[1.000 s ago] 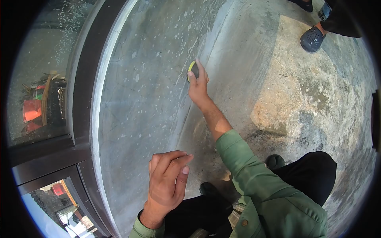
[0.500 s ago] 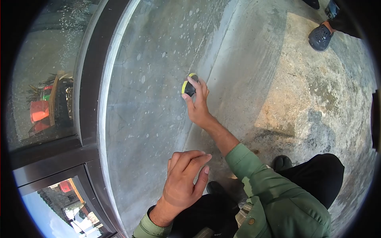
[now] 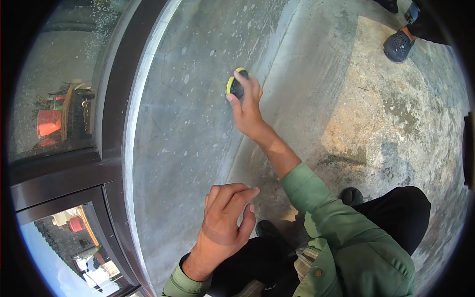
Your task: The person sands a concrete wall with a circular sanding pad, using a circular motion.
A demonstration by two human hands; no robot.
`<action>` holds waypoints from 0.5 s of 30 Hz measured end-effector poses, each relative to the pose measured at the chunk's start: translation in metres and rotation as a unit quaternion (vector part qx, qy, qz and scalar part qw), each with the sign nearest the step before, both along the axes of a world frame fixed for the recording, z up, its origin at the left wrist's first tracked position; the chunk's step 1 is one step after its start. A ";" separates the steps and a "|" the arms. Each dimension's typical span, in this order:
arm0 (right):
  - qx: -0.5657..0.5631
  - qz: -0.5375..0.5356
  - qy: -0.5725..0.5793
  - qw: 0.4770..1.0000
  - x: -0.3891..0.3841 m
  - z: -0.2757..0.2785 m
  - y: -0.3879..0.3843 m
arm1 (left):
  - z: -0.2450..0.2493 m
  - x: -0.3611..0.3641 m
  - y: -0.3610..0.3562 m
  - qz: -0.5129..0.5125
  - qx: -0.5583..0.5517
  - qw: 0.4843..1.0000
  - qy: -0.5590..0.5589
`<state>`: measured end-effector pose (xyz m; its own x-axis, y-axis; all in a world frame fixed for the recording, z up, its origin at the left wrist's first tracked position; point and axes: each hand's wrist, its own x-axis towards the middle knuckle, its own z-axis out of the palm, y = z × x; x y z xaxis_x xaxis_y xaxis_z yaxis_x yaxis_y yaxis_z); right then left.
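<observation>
My right hand (image 3: 249, 104) grips a round black hand pad with a yellow edge (image 3: 237, 87), thumb on one side and fingers on the other. The yellow side faces the speckled grey wall (image 3: 173, 123) and seems to rest against it, low down near the floor. Nearer to me, my left hand (image 3: 226, 220) hovers in front of the same wall with nothing in it. Its fingers are loosely bent, and the thumb stands apart from them.
A dark window frame (image 3: 114, 89) with glass panes borders the wall at left. The stained concrete floor (image 3: 381, 99) spreads to the right. Another person's clog-style shoe (image 3: 398, 47) stands at the upper right. My own dark shoe (image 3: 352, 196) is below.
My right hand has moved the pad along the wall, away from me and up in the view. My left hand keeps nearly the same place and pose.
</observation>
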<state>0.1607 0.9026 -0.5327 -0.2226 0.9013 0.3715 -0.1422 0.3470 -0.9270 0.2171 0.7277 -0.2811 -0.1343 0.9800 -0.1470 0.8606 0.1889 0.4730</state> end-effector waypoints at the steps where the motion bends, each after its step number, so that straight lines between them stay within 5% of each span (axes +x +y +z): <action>1: 0.001 -0.003 -0.001 1.000 0.001 0.001 -0.009 | 0.000 0.002 0.001 -0.008 -0.001 1.000 -0.007; 3: -0.011 0.006 0.012 1.000 -0.001 0.004 -0.016 | 0.003 0.003 0.001 -0.006 0.009 1.000 -0.007; 8: -0.155 -0.032 0.055 0.986 0.002 -0.006 0.144 | 0.008 -0.001 -0.021 0.030 0.004 1.000 0.001; 11: -0.123 0.007 0.064 0.990 0.005 -0.025 0.153 | 0.010 -0.002 -0.027 0.040 -0.003 0.999 0.011; 15: -0.045 -0.015 0.024 0.999 -0.002 -0.014 0.014 | 0.008 0.002 -0.019 0.016 0.006 1.000 0.011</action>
<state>0.1584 0.9163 -0.5466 -0.1791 0.9373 0.2989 -0.1774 0.2681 -0.9469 0.2188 0.7089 -0.2735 -0.1683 0.9769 -0.1321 0.8647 0.2106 0.4559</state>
